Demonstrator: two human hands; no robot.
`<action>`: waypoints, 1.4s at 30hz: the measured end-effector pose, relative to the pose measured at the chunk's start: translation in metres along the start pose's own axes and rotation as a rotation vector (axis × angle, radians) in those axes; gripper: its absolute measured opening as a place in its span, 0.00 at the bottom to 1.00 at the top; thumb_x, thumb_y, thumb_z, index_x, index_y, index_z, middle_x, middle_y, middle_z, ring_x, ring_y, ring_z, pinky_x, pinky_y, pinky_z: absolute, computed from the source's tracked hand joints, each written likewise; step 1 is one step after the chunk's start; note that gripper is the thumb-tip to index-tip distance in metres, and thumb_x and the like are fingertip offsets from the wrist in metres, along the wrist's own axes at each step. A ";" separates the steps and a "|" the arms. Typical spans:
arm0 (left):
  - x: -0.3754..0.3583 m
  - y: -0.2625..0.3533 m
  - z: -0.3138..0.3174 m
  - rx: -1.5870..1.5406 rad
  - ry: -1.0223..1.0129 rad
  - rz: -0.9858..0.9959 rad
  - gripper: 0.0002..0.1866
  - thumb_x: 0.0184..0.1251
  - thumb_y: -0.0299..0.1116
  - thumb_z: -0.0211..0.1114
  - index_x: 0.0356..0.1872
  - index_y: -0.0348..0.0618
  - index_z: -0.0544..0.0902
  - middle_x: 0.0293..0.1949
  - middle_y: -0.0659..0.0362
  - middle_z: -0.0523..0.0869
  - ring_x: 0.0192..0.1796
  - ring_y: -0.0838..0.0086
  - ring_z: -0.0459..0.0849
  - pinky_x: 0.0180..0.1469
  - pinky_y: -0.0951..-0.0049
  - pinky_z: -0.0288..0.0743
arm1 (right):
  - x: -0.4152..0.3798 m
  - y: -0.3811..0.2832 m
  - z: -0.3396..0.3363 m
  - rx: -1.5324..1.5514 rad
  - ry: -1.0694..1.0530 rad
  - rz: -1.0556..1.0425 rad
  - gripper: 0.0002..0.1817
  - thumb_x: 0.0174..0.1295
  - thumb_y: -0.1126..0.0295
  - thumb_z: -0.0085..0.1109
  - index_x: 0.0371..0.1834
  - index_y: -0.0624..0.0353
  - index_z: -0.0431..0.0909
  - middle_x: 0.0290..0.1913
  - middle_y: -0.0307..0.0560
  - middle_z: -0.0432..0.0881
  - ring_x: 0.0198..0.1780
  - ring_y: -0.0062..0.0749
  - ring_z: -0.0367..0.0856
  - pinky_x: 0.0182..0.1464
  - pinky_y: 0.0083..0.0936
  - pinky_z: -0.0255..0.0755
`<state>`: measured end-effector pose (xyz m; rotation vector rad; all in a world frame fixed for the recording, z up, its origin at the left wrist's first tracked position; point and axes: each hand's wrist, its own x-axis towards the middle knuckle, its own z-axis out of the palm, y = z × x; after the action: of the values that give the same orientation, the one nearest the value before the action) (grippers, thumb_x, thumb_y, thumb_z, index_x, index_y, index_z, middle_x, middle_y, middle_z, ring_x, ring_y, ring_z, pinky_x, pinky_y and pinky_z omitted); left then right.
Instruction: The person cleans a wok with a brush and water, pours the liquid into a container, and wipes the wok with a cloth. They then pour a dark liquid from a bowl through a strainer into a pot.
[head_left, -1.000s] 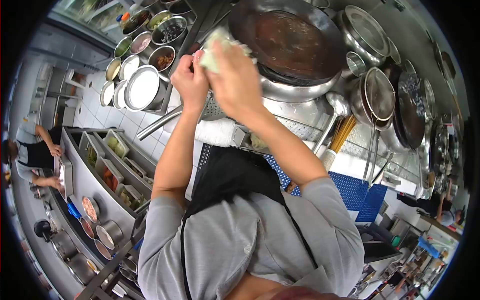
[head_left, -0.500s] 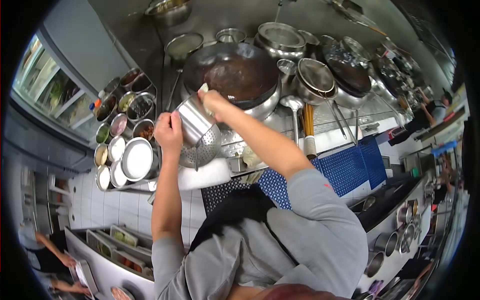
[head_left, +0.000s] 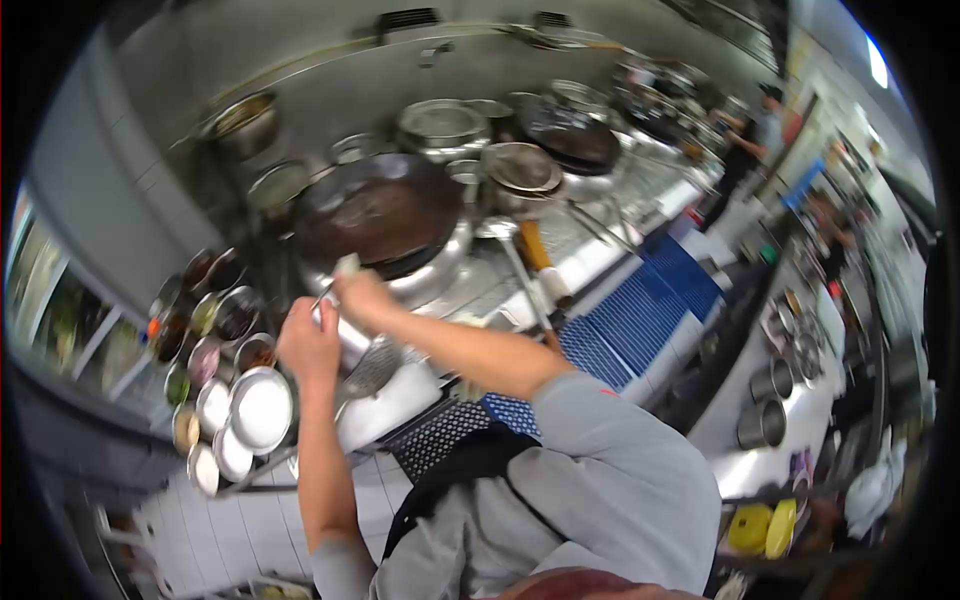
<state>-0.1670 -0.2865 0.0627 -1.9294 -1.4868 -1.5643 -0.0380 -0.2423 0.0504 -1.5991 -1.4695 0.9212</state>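
Note:
My left hand (head_left: 308,342) is closed on the rim of a steel pot (head_left: 352,345), which is tilted and partly hidden behind my arms. My right hand (head_left: 364,300) is closed on a pale, crumpled cloth (head_left: 347,265) at the pot's upper edge. Just beyond both hands, a large dark wok (head_left: 385,205) sits on the stove; its inside looks brown and bare. A perforated strainer (head_left: 374,368) lies under and beside the pot. Motion blurs some of the detail around my fingers.
Left of me stand several ingredient containers, including a white-filled bowl (head_left: 261,410). A ladle (head_left: 498,229) and a bundle of thin sticks (head_left: 535,246) lie to the right, near a second wok (head_left: 572,138). Another person (head_left: 765,130) stands farther along the stove line.
My head view has swung, so the stove appears lower and further left, with more of the right side showing. Both hands still hold the pot and cloth near the wok.

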 end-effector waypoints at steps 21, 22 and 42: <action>0.006 -0.008 0.025 -0.078 -0.069 0.040 0.23 0.66 0.44 0.73 0.21 0.36 0.77 0.14 0.52 0.73 0.17 0.62 0.68 0.24 0.61 0.64 | 0.042 0.010 -0.021 0.174 0.053 0.125 0.33 0.77 0.44 0.40 0.41 0.66 0.83 0.39 0.63 0.87 0.44 0.57 0.88 0.47 0.51 0.78; 0.007 0.004 0.027 0.083 -0.086 0.017 0.24 0.66 0.45 0.72 0.20 0.36 0.77 0.15 0.51 0.75 0.16 0.62 0.68 0.24 0.61 0.64 | 0.037 0.007 -0.015 0.124 0.079 0.045 0.33 0.77 0.46 0.40 0.41 0.67 0.83 0.41 0.66 0.87 0.49 0.60 0.86 0.51 0.52 0.76; 0.032 0.056 0.079 -0.396 -0.181 -0.007 0.21 0.70 0.37 0.70 0.21 0.36 0.74 0.19 0.56 0.75 0.22 0.71 0.70 0.27 0.65 0.65 | 0.055 0.080 -0.102 0.728 0.058 0.394 0.30 0.79 0.46 0.40 0.42 0.62 0.83 0.42 0.53 0.86 0.45 0.46 0.86 0.52 0.51 0.75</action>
<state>-0.0786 -0.2381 0.0793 -2.3362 -1.3229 -1.8426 0.0928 -0.1980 0.0237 -1.3411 -0.6449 1.4148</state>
